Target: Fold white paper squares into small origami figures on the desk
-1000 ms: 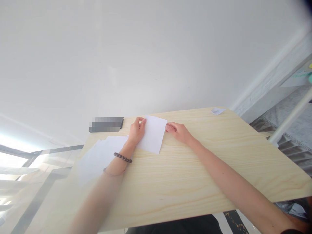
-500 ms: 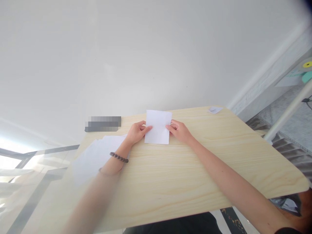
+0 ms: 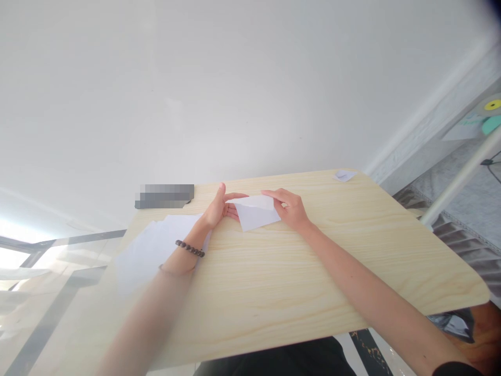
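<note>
A small white sheet of paper (image 3: 256,216) is held just above the wooden table (image 3: 274,292), its upper part bent over towards me. My right hand (image 3: 291,208) grips its right end, the index finger lying along the top edge. On the other side, my left hand (image 3: 219,209) is open: the thumb points up and the stretched fingers reach behind the paper's left end. Their tips are partly hidden by the paper. A dark bead bracelet (image 3: 190,248) circles my left wrist.
Several larger white sheets (image 3: 156,245) lie on the left of the table, partly under my left forearm. A blurred-out dark object (image 3: 164,196) sits at the back left. A small folded paper (image 3: 345,176) rests at the back right, near the wall (image 3: 250,94).
The paper was upright and facing me; now it is tilted, with its top bent over. My left thumb has come off its front and lifted, while the right hand keeps hold.
</note>
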A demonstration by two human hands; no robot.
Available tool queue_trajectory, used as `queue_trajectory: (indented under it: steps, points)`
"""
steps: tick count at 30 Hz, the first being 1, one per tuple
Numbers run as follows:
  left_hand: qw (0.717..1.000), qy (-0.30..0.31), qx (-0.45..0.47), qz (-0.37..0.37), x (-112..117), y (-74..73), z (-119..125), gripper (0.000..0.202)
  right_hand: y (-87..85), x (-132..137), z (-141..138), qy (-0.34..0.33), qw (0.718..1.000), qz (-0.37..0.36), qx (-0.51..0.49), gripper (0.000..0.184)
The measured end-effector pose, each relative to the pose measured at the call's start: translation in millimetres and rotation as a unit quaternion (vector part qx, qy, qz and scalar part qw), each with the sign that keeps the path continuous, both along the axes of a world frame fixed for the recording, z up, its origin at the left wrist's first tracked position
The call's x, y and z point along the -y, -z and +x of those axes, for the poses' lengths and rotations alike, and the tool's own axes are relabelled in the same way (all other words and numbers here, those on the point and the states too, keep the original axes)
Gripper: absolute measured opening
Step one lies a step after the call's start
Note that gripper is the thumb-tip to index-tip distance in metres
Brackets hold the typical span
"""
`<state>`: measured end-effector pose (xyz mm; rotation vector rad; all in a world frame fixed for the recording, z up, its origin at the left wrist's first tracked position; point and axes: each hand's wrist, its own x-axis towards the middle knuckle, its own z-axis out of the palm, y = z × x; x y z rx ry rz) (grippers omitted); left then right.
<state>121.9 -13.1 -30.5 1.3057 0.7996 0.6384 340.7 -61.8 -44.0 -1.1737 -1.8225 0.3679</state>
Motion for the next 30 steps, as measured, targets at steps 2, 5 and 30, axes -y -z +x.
queue_trajectory:
  steps: [2,5,30]
  points:
    - [0.998,0.012,-0.042,0.051,3.7,-3.4,-0.7,0.072,1.1,-0.2,0.2,-0.013,0.999,0.029,0.016,0.033]
    - [0.985,0.047,-0.109,0.123,8.1,-7.8,-1.5,0.055,3.9,-1.8,0.3,-0.026,0.998,0.055,0.014,0.032]
    - [0.959,-0.015,-0.174,0.223,9.3,-0.6,4.8,0.046,3.6,-3.5,-0.1,-0.047,0.980,-0.181,-0.066,0.036]
